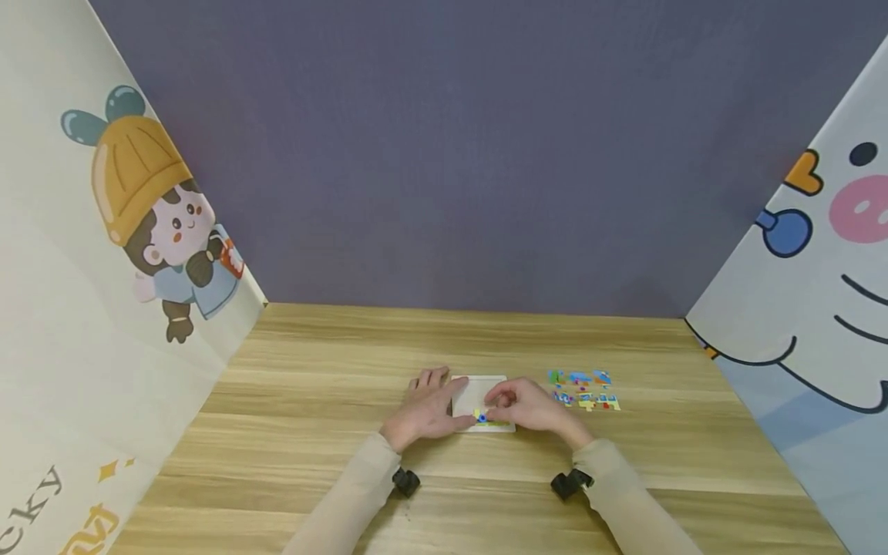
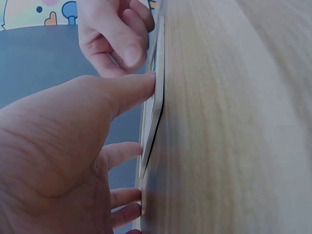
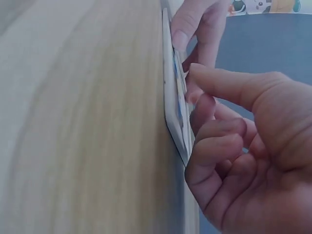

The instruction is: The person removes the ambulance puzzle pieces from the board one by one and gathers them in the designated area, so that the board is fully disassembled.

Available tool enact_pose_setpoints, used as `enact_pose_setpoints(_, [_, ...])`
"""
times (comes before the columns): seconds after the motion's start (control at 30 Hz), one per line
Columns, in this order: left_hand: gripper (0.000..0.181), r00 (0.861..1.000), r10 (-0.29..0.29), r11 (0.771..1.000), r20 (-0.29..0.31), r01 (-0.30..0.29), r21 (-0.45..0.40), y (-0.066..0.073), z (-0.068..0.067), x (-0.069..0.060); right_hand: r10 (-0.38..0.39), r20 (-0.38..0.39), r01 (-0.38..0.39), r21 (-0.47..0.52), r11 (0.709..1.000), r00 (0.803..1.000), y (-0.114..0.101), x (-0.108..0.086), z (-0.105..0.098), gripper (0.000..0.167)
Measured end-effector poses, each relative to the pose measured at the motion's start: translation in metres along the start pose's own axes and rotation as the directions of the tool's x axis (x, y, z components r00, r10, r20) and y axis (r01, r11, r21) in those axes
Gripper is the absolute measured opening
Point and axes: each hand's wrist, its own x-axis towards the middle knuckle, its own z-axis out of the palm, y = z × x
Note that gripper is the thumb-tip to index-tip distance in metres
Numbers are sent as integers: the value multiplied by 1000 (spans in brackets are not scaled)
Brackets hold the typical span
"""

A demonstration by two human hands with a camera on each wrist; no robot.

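A shallow white puzzle tray lies flat between the two hands. Along its near edge are small blue and yellow jigsaw pieces. My left hand rests at the tray's left side, fingers spread; its thumb touches the tray at the near edge beside the pieces. Over the tray's right part is my right hand, its thumb stretched toward the pieces and its other fingers loosely bent. A gap shows between its thumb and index finger, with no piece visible there. Whether that thumb touches a piece is hard to see.
Several loose colourful jigsaw pieces lie in rough rows right of the tray. All stands on a wood-grain table. A dark panel rises behind it, and cartoon-printed walls flank both sides.
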Motion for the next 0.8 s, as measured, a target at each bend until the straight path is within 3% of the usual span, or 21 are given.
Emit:
enact_pose_setpoints(0.3, [81,1000,-1,1000,-18,1,1,-4,7,4,16,10,-16,-16,1000,1000,1,3,4,25])
enact_pose_setpoints(0.8, [78,1000,-4,1000,-1,4,-11,1,1,1,36,-15,-36,-16,999,999,5,3,9,21])
